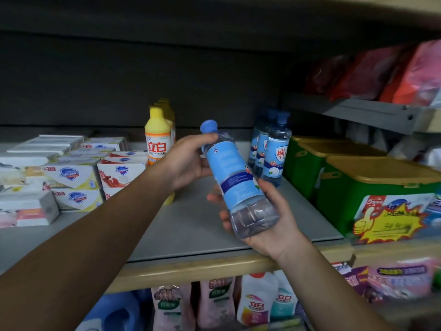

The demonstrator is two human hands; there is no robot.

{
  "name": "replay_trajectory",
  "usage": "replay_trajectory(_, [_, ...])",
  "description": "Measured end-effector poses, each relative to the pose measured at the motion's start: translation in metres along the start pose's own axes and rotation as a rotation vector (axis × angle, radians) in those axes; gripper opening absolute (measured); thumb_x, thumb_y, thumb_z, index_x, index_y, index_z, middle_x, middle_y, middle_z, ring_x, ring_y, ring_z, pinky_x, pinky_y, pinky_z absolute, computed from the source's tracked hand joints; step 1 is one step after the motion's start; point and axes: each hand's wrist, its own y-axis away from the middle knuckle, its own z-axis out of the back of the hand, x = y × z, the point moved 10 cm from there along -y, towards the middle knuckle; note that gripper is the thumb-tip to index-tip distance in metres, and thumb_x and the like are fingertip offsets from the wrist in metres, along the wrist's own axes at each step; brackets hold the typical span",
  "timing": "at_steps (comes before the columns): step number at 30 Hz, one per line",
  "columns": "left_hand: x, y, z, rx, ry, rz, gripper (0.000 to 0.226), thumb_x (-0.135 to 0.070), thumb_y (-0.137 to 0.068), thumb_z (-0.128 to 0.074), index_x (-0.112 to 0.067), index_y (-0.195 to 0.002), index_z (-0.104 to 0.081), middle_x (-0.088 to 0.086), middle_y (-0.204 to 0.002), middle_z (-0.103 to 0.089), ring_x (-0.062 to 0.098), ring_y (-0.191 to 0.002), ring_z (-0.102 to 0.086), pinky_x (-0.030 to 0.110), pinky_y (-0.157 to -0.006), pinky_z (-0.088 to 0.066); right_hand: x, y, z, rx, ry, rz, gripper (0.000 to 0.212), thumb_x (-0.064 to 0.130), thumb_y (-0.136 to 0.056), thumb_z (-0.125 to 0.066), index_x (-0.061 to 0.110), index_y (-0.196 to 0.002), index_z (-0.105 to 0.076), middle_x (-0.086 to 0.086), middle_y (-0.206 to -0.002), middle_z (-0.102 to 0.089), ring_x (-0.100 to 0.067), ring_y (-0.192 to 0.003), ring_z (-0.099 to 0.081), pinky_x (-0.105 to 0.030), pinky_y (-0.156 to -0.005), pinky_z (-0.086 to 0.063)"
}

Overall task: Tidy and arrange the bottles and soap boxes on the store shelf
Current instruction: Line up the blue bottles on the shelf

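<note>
Clear plastic bottle with blue cap and light-blue label (235,177) held tilted above grey shelf board (195,223), cap toward upper left. Left hand (188,161) grips its neck; right hand (267,223) cups its base. Behind: row of same blue-capped bottles (272,149), yellow detergent bottles (158,137). Left: stacked white soap boxes (74,177). Right: green bins with tan lids (346,185).
</note>
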Motion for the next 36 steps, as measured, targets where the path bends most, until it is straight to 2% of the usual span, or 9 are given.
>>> replay_trajectory(3, [-0.017,0.002,0.008,-0.142,-0.199,-0.113,0.025,-0.034,-0.087,-0.069,-0.01,-0.088,-0.07,0.005,-0.077,-0.072,0.018,-0.074,-0.07,0.032,-0.059,-0.059,0.007,0.003,0.01,-0.111,0.131,0.04,0.05,0.044,-0.076,-0.06,0.005,-0.104,-0.076,-0.019,-0.107,-0.072,-0.033,-0.074,-0.071,-0.036,-0.068,-0.06])
replay_trajectory(6, [-0.037,0.002,0.024,-0.396,-0.53,-0.209,0.046,-0.052,-0.073,-0.077,-0.009,-0.083,-0.062,0.005,-0.073,-0.07,0.014,-0.061,-0.071,0.025,-0.045,-0.052,0.035,0.008,0.02,-0.337,0.668,0.275,0.039,0.038,-0.077,-0.07,0.023,-0.113,-0.066,-0.001,-0.107,-0.073,-0.015,-0.086,-0.072,-0.028,-0.07,-0.058])
replay_trajectory(10, [-0.051,0.003,0.017,-0.553,-1.018,-0.278,0.063,-0.075,-0.066,-0.063,-0.016,-0.087,-0.057,0.002,-0.081,-0.066,0.019,-0.074,-0.067,0.039,-0.065,-0.059,0.047,0.013,0.008,-0.551,1.222,0.506,0.056,0.038,-0.069,-0.079,0.041,-0.116,-0.048,0.023,-0.093,-0.067,0.009,-0.08,-0.063,-0.005,-0.059,-0.045])
replay_trajectory(13, [-0.041,-0.002,0.017,-0.48,-0.883,-0.244,0.059,-0.073,-0.07,-0.06,-0.019,-0.093,-0.059,0.002,-0.089,-0.067,0.02,-0.083,-0.068,0.038,-0.071,-0.059,0.039,0.012,0.022,-0.567,0.949,0.431,0.055,0.032,-0.065,-0.077,0.028,-0.116,-0.059,0.011,-0.092,-0.072,-0.003,-0.077,-0.069,-0.016,-0.061,-0.051])
replay_trajectory(18, [0.023,-0.002,0.001,-0.057,-0.107,0.03,0.038,-0.044,-0.089,-0.063,-0.013,-0.111,-0.065,0.014,-0.104,-0.067,0.027,-0.091,-0.07,0.04,-0.076,-0.059,-0.007,0.005,0.016,-0.204,0.03,0.057,0.053,0.037,-0.071,-0.068,-0.002,-0.106,-0.072,-0.022,-0.101,-0.07,-0.034,-0.071,-0.07,-0.035,-0.06,-0.058])
replay_trajectory(21, [0.03,0.0,0.001,-0.036,0.054,0.075,0.033,-0.04,-0.091,-0.059,-0.013,-0.11,-0.063,0.012,-0.096,-0.064,0.023,-0.078,-0.071,0.036,-0.065,-0.058,-0.007,0.007,0.01,-0.121,-0.056,0.026,0.061,0.046,-0.074,-0.061,-0.004,-0.107,-0.072,-0.024,-0.102,-0.071,-0.032,-0.066,-0.07,-0.034,-0.058,-0.058])
replay_trajectory(26, [0.015,0.0,0.013,-0.202,-0.15,0.012,0.035,-0.044,-0.084,-0.07,-0.009,-0.09,-0.068,0.009,-0.078,-0.075,0.022,-0.074,-0.074,0.031,-0.055,-0.057,0.005,0.007,0.014,-0.139,0.002,0.036,0.059,0.044,-0.074,-0.062,-0.002,-0.111,-0.07,-0.023,-0.106,-0.07,-0.033,-0.074,-0.071,-0.036,-0.06,-0.059])
replay_trajectory(30, [-0.007,-0.002,0.02,-0.325,-0.351,-0.086,0.046,-0.046,-0.075,-0.078,-0.001,-0.084,-0.069,0.008,-0.07,-0.074,0.017,-0.064,-0.073,0.023,-0.046,-0.053,0.039,0.008,0.029,-0.381,0.698,0.176,0.032,0.044,-0.085,-0.065,0.02,-0.106,-0.068,-0.004,-0.098,-0.076,-0.017,-0.085,-0.073,-0.031,-0.074,-0.059])
replay_trajectory(36, [-0.038,-0.001,-0.008,-0.417,-0.873,-0.34,0.048,-0.061,-0.062,-0.08,-0.019,-0.083,-0.066,-0.004,-0.077,-0.072,0.007,-0.066,-0.07,0.035,-0.06,-0.061,0.076,0.013,0.031,-0.745,1.472,0.438,0.042,0.058,-0.072,-0.071,0.029,-0.1,-0.056,0.013,-0.089,-0.068,-0.002,-0.079,-0.065,-0.025,-0.066,-0.052])
